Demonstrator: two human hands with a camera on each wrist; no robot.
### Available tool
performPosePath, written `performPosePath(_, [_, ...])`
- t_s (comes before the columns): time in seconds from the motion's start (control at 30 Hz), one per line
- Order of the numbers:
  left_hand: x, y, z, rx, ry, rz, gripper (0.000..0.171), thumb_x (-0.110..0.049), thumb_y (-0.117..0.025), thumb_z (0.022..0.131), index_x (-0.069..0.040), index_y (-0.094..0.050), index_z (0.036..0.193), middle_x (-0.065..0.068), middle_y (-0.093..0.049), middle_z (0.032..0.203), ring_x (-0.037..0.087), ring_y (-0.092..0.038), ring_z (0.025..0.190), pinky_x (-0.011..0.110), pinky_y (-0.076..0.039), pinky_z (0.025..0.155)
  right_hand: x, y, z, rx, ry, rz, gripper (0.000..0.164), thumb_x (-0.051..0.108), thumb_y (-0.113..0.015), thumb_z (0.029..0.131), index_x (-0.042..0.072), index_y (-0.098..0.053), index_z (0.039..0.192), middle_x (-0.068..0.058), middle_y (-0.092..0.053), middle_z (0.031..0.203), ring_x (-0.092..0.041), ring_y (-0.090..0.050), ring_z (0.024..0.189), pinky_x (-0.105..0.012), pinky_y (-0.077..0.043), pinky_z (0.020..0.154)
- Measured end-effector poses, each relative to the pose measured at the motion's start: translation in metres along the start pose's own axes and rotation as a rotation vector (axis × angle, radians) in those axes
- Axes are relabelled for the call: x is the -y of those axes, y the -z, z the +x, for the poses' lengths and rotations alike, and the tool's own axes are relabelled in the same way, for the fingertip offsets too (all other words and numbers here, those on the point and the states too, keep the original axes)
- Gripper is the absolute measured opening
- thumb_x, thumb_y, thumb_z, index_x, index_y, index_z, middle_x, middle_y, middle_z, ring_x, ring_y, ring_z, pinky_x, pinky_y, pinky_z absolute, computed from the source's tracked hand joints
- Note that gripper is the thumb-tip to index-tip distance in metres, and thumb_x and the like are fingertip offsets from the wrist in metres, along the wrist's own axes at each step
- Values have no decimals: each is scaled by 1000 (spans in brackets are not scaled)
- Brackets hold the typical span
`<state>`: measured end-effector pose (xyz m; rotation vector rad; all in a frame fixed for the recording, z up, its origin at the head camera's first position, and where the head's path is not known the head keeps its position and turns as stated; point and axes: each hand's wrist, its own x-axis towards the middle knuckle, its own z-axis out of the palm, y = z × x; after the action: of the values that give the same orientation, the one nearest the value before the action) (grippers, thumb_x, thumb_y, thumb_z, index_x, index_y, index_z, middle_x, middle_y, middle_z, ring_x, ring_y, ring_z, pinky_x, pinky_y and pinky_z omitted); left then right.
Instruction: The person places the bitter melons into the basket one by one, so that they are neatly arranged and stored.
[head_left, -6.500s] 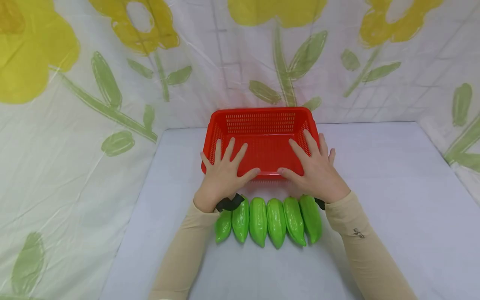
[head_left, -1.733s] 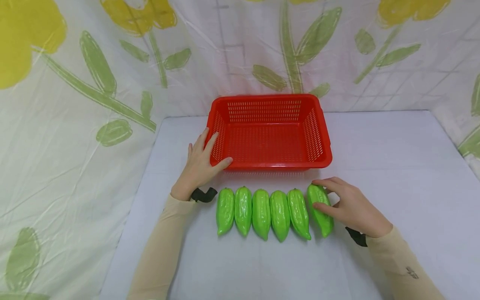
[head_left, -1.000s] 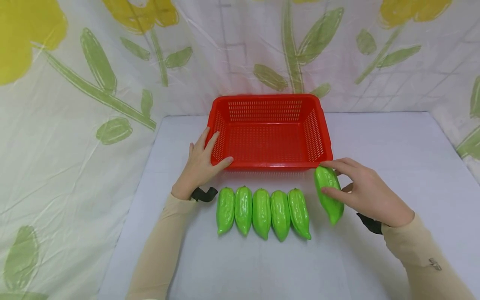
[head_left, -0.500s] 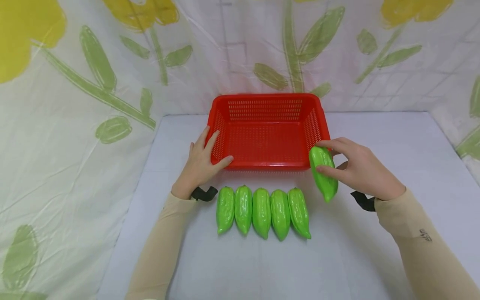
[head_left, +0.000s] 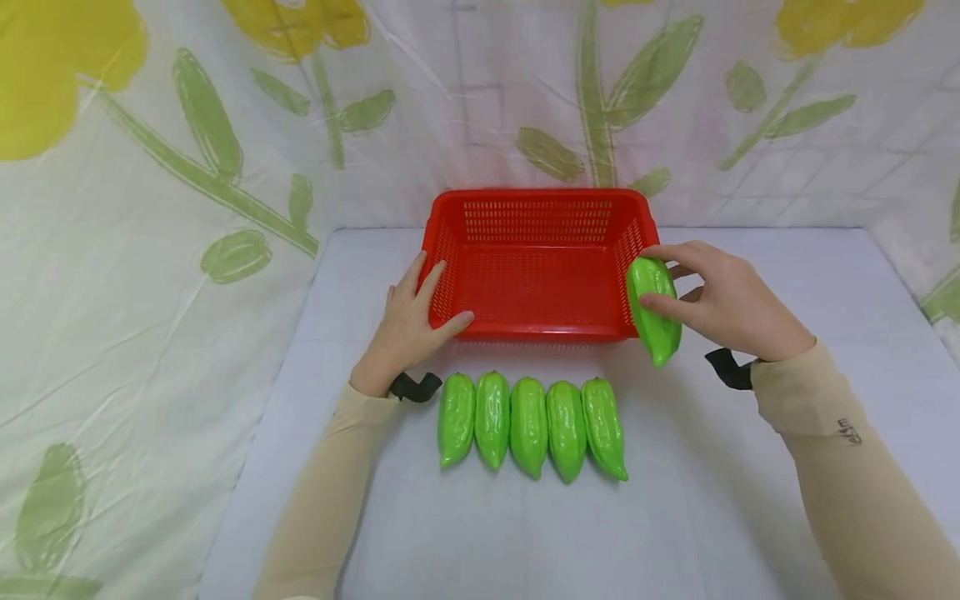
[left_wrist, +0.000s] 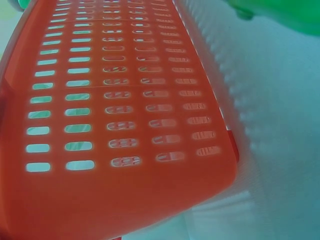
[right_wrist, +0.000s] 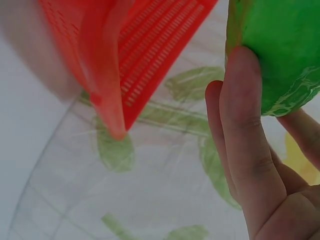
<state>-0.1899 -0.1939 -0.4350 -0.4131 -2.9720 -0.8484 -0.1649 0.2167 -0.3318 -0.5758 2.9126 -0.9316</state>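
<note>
My right hand (head_left: 731, 296) pinches a glossy green pointed vegetable (head_left: 651, 321) between thumb and fingers. It hangs tip-down over the right front corner of the red basket (head_left: 540, 333). In the right wrist view, fingers press the green skin (right_wrist: 290, 60), with the basket rim (right_wrist: 102, 75) to the left. My left hand (head_left: 408, 325) rests on the basket's left front corner, its fingers spread and fairly straight. Several like vegetables (head_left: 528, 429) lie side by side in a row on the table in front of the basket, tips toward me.
The basket's slotted wall (left_wrist: 115, 100) fills most of the left wrist view. A white cloth covers the table (head_left: 510, 542). Behind and to the left hangs a white curtain (head_left: 465, 125) painted with yellow flowers and green leaves. Dark straps (head_left: 415, 387) sit at the wrists.
My right hand took the rightmost vegetable from the row, lifted it and carried it forward to the basket's right front corner. My left hand moved from above the basket to its left front corner.
</note>
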Motion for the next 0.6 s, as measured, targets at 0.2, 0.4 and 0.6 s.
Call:
performPosePath(0.2, [1,0,0,0,-1,-4,95,-63,-62,94,-15,-23,167,10,-6,175,35,-15,160,72,-11,124,1,2,17,13,1,-3,58,28,-77,95,13,-57,148,-12,-60,144,-36,-64,117,-55,-59,90])
performPosePath(0.4, [1,1,-1,-2,-6,-8,95,-63,-62,94,-15,-23,167,10,-6,176,35,-15,160,71,-10,124,0,6,31,22,-22,-25,59,34,-74,97,12,-56,149,-15,-59,145,-39,-63,118,-61,-57,90])
performPosePath(0.6, [1,1,0,1,1,-16,95,-64,-61,94,-18,-22,167,9,-6,176,35,-15,160,70,-10,125,-2,12,44,50,-55,-43,61,37,-72,98,11,-54,150,-18,-57,147,-42,-61,121,-64,-54,93])
